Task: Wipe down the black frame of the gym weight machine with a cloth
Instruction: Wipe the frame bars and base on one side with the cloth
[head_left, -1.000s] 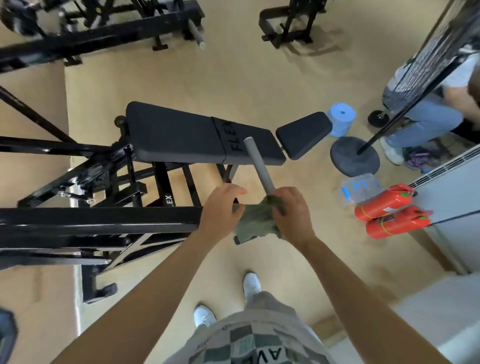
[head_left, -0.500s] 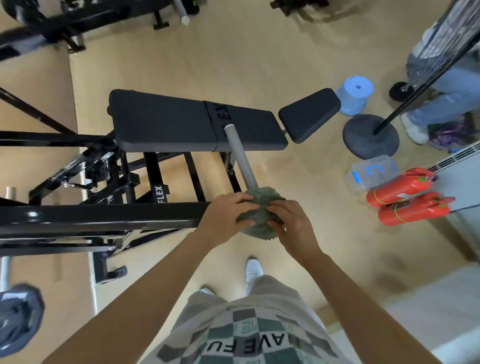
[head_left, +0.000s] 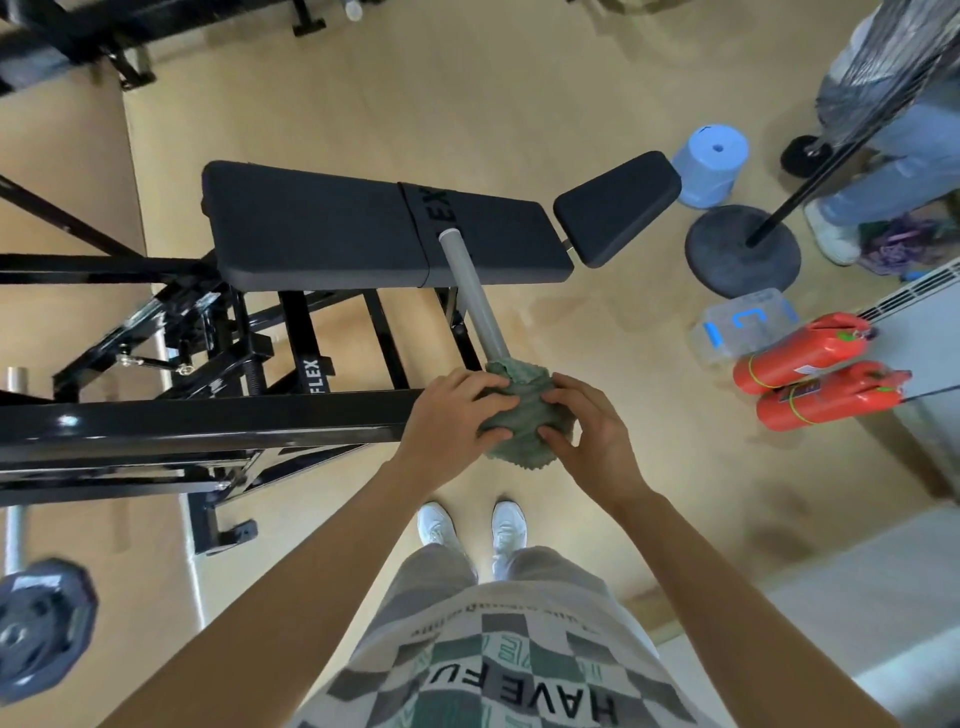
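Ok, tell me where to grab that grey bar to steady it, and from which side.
Grip the grey bar on its bare shaft, above the green cloth bunched round its base. It is a plain round tube, so wrap around it from the right, where the floor is open; black frame struts crowd its left.

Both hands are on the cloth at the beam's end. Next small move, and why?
Probably slide the cloth leftward along the black beam: the left hand and right hand grip it bunched at the beam's end, by the grey bar; the beam extends left.
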